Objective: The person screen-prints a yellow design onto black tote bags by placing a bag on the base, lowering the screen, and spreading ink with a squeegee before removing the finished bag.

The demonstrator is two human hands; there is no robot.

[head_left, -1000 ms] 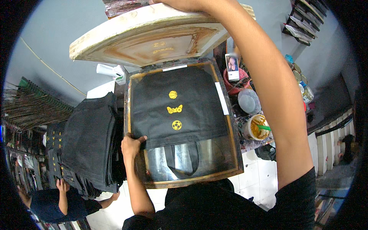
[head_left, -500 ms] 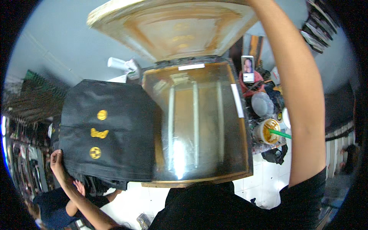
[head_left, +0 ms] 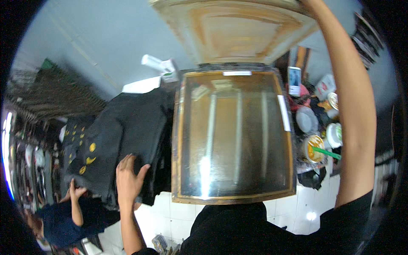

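Observation:
My left hand (head_left: 127,176) lies on a stack of black fabric pieces (head_left: 142,114) left of the glass-topped table, fingers stretched out and thumb apart, gripping nothing. My right arm reaches up to the top edge of the view. There my right hand (head_left: 309,3), partly cut off, grips the corner of a tilted-up printing screen (head_left: 238,29) with a stained mesh. Below the screen is the glass-topped printing table (head_left: 231,199), with white strips of tape at its top and right edges. A black piece with yellow prints (head_left: 91,159) lies further left, beside another person's hand (head_left: 75,190).
Right of the table are a tub of yellow ink (head_left: 312,153) with a green handle (head_left: 329,154) in it, a plastic cup (head_left: 306,119), white-lidded jars (head_left: 333,135) and a phone (head_left: 294,80). The other person (head_left: 72,225) sits low at the left. A white spray bottle (head_left: 159,66) lies behind the stack.
The yellow-printed piece has moved left, off the table's edge, toward the other person. My left hand has let it go and moved right onto the black stack. My right hand still holds the screen raised.

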